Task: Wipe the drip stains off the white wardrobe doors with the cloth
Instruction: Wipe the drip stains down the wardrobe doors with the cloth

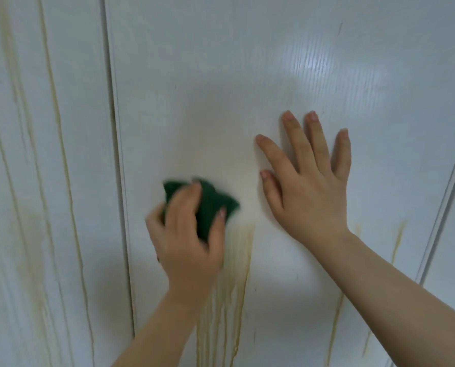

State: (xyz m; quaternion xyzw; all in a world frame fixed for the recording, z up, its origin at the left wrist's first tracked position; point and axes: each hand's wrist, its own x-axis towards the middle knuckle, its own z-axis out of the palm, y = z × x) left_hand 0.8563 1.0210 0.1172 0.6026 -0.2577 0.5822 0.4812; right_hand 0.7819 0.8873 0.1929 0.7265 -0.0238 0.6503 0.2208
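1. At the far left, the left wardrobe door [30, 181] carries long yellowish drip streaks [62, 160] from the top of the view to the bottom. I judge this panel has not been wiped.
2. A dark seam [116, 154] separates it from the middle door [247, 49], where I am working.
3. My left hand [186, 239] has its fingers curled around the green cloth [210, 205] and presses it flat on the middle door, near that door's left edge. Hand and cloth are blurred, so I take this to be mid-stroke.
4. Just below and right of the cloth, a cluster of streaks [238, 287] runs down out of view. Above the cloth only a faint yellowish haze [221, 144] shows.
5. My right hand [311, 189] lies flat on the same door with its fingers straight and spread, holding nothing. It looks like a brace.
6. Right of that wrist, thinner streaks [397, 242] run down near the door's right edge [449, 181].
7. The step in hand is scrubbing the middle door, which I judge partly done. The next move calls for firm downward passes over the cluster under the cloth, then the right-hand streaks, and the left door comes last.
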